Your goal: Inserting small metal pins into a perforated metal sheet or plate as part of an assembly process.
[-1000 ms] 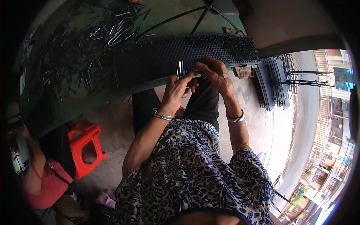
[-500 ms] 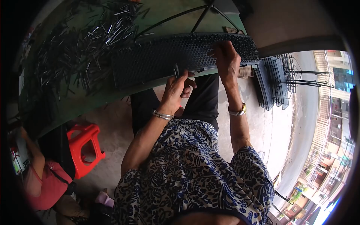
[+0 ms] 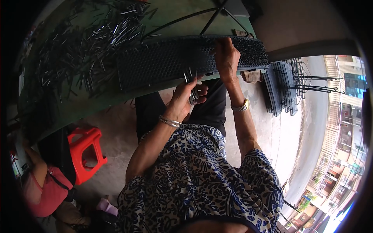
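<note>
A long black tray (image 3: 155, 64) with a honeycomb of holes lies across the table in front of me. Its right part is filled with dark upright pieces; the left holes look bare. My left hand (image 3: 182, 97) is at the tray's near edge, holding several thin metal rods (image 3: 190, 74) between thumb and fingers. Over the tray, right of its middle, my right hand (image 3: 228, 60) points down with its fingers pinched together. Whatever sits between those fingertips is hidden.
Loose dark rods (image 3: 87, 58) are heaped across the green table (image 3: 77, 116) at left. A black wire frame (image 3: 194, 15) stands behind the tray. More honeycomb trays (image 3: 281, 87) are stacked at right. A red stool (image 3: 87, 155) and a person in pink (image 3: 50, 192) are at lower left.
My right hand has shifted left and slightly farther along the tray. The left hand has moved a little right and tilted, showing more of its rods.
</note>
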`<state>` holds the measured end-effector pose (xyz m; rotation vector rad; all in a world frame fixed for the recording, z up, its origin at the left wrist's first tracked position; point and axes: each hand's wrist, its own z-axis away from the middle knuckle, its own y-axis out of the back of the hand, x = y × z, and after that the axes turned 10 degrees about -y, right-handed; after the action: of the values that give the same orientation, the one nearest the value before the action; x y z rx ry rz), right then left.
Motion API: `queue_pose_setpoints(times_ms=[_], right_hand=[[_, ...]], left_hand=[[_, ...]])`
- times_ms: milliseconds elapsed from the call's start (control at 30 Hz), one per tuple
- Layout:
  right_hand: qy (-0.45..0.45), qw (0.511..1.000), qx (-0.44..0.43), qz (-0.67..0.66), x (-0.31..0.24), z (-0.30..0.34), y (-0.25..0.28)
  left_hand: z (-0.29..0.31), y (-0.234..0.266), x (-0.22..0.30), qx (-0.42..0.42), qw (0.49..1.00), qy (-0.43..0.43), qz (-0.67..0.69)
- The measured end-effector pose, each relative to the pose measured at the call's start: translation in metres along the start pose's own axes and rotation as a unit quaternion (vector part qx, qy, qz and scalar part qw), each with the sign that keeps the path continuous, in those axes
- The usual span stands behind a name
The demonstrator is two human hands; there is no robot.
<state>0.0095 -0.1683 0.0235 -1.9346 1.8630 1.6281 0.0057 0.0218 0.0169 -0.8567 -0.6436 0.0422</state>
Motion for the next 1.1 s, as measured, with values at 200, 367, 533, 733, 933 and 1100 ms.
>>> queue_pose_setpoints(times_ms=[200,367,533,733,933,1100], right_hand=[[-0.011,1.000,-0.002,-0.015,-0.004,0.003,0.000],[-0.014,1.000,-0.014,-0.015,0.000,0.003,-0.001],[-0.034,0.998,-0.047,-0.001,0.006,0.001,-0.006],[0.009,0.993,-0.027,0.116,-0.008,0.001,-0.003],[0.032,0.991,-0.026,0.126,-0.014,0.012,0.010],[-0.152,0.897,-0.392,-0.135,-0.022,0.040,0.041]], left_hand=[[-0.006,0.014,-0.008,-0.028,0.999,-0.022,-0.007],[0.002,0.009,-0.006,-0.001,0.999,-0.049,-0.025],[0.006,0.003,-0.005,0.017,0.997,-0.069,-0.029],[0.009,0.005,-0.004,0.024,0.994,-0.092,-0.060],[0.009,0.000,-0.005,0.010,0.990,-0.120,-0.068],[0.010,-0.001,-0.004,0.009,0.983,-0.145,-0.111]])
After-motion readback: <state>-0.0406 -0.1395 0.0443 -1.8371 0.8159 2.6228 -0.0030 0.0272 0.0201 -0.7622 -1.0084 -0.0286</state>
